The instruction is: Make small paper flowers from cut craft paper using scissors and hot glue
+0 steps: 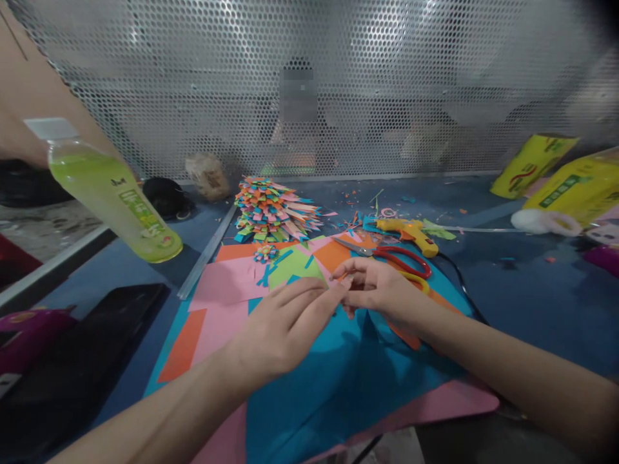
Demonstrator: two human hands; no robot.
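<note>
Over the blue paper (300, 399), my left hand (290, 316) and my right hand (377, 287) meet at the fingertips. A small orange paper piece (343, 278) shows pinched between the right fingers; the left fingertips press together against the same spot, and what they grip is hidden. Just beyond the right hand lie scissors with red handles (411, 258) and another pair with yellow handles (420, 281). A small multicoloured paper flower (265, 252) and thin blue paper strips (280, 260) rest on pink and green sheets ahead of my left hand.
A pile of fringed paper pieces (271, 209) stands behind the sheets. A yellow glue gun (411, 233) lies to its right, its cord trailing. A green drink bottle (111, 193) is at left, above a dark phone-like slab (97, 361). Yellow packages (575, 187) sit far right; a perforated metal panel (193, 77) closes the back.
</note>
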